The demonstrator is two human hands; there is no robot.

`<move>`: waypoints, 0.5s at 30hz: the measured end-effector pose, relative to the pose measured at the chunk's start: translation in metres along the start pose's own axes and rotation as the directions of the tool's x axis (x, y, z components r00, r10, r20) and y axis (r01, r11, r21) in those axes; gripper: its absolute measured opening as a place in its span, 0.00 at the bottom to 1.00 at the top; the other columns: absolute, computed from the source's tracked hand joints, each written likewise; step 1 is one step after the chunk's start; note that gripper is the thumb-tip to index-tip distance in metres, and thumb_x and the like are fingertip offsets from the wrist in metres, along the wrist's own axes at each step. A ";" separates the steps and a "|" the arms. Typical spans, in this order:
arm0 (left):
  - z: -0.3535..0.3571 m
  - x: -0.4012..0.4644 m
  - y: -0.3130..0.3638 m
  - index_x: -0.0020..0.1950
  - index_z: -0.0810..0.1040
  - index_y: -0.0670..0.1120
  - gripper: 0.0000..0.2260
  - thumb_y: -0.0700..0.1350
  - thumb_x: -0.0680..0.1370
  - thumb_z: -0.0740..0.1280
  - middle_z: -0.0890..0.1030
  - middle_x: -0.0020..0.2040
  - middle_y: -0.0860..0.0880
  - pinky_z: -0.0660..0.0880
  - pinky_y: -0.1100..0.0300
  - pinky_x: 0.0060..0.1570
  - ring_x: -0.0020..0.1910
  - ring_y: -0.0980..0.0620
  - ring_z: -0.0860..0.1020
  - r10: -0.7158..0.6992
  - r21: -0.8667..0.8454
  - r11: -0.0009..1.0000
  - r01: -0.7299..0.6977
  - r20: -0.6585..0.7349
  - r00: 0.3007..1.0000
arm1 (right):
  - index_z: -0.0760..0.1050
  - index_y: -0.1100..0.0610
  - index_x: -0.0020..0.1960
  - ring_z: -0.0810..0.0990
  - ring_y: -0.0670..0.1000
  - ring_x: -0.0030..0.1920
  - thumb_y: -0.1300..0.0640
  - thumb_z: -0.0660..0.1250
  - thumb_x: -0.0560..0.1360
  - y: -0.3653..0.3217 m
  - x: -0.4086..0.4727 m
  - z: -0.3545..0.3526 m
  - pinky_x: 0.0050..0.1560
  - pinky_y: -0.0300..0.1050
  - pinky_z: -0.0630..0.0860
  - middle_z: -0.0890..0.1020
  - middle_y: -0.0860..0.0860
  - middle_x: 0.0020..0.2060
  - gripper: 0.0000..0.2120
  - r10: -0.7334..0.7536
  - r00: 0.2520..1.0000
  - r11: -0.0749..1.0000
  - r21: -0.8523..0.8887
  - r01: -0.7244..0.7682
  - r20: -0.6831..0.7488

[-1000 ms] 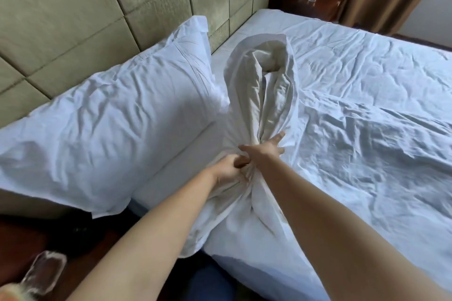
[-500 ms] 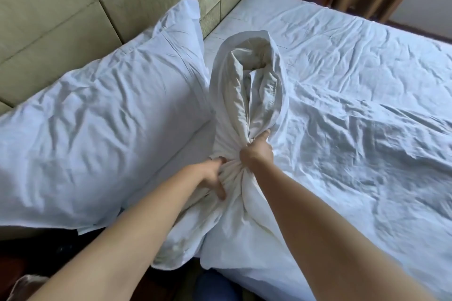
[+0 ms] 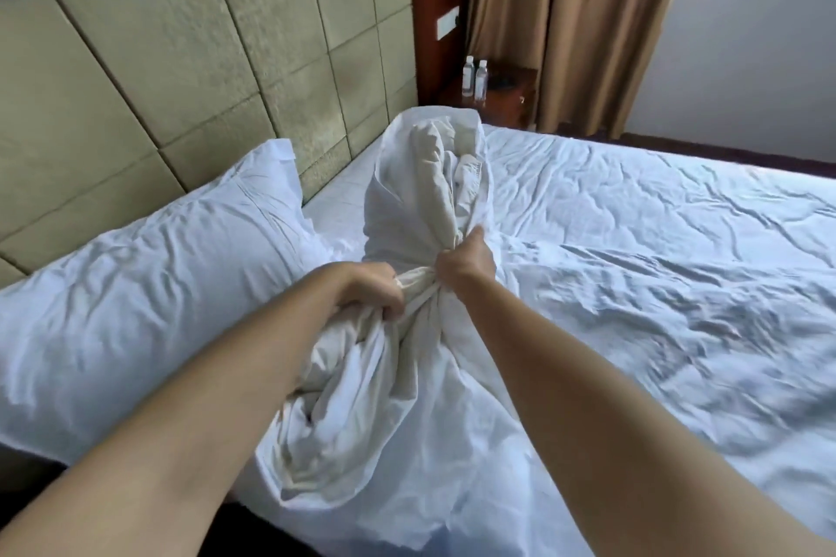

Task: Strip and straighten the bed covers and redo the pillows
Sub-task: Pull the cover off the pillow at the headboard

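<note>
Gripping the bunched pillowcase (image 3: 420, 213) near the bed's (image 3: 678, 285) head edge, left hand (image 3: 377, 292) and right hand (image 3: 466, 260) are now lifting it higher than before, fists separated.

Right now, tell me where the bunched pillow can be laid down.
Free: the strip of sheet between the headboard and the bunched pillow, and the wide rumpled duvet to its right. Crowded: the left side, filled by the other pillow.

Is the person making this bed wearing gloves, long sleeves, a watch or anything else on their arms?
No. The left hand and the right hand are bare, with no gloves. Both forearms are uncovered as far as the picture shows, with no sleeve edge, watch, bracelet or ring visible.
</note>
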State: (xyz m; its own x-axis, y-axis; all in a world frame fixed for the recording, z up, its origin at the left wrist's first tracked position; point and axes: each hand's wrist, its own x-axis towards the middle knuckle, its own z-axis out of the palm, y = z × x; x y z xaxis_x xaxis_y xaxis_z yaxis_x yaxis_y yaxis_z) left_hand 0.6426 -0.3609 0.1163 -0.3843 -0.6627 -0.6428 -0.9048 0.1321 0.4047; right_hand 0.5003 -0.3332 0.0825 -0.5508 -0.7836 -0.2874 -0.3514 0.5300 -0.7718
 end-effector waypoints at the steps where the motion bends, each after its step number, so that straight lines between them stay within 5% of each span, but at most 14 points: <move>1: 0.006 -0.009 0.027 0.36 0.75 0.43 0.07 0.38 0.60 0.68 0.76 0.33 0.43 0.72 0.59 0.33 0.30 0.46 0.75 0.016 -0.019 1.000 -0.016 -0.010 1.000 | 0.58 0.60 0.72 0.75 0.60 0.62 0.59 0.63 0.71 0.006 0.000 -0.029 0.60 0.48 0.72 0.75 0.59 0.62 0.31 -0.016 1.000 1.000 0.017 0.016 -0.017; 7: 0.061 -0.022 0.166 0.39 0.74 0.43 0.05 0.35 0.69 0.67 0.76 0.33 0.43 0.72 0.63 0.28 0.27 0.48 0.75 0.094 0.020 0.995 -0.095 0.067 0.993 | 0.64 0.61 0.67 0.76 0.60 0.59 0.61 0.62 0.72 0.078 0.000 -0.160 0.55 0.46 0.72 0.77 0.59 0.58 0.24 0.006 0.994 0.999 0.052 -0.001 -0.106; 11: 0.105 -0.012 0.219 0.40 0.74 0.44 0.05 0.34 0.71 0.67 0.77 0.35 0.44 0.74 0.64 0.27 0.29 0.50 0.77 0.122 0.053 0.990 -0.130 0.128 0.984 | 0.56 0.58 0.75 0.75 0.60 0.62 0.61 0.62 0.73 0.125 0.008 -0.200 0.59 0.46 0.72 0.76 0.59 0.62 0.32 0.072 0.990 0.996 0.053 -0.066 -0.122; 15: 0.134 0.008 0.242 0.52 0.74 0.42 0.10 0.35 0.72 0.64 0.78 0.41 0.43 0.76 0.62 0.31 0.33 0.49 0.78 0.159 0.011 0.986 -0.164 0.196 0.968 | 0.50 0.56 0.78 0.72 0.60 0.65 0.60 0.60 0.75 0.155 0.016 -0.223 0.63 0.47 0.70 0.73 0.58 0.67 0.34 0.131 0.984 0.991 0.012 -0.131 -0.120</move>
State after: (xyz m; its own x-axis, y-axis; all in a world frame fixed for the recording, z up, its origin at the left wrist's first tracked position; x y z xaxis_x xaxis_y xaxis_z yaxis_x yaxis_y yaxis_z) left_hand 0.3960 -0.2360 0.1217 -0.5515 -0.4754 -0.6854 -0.8314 0.2471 0.4976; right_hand 0.2678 -0.1917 0.0847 -0.6789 -0.6627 -0.3161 -0.2669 0.6239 -0.7345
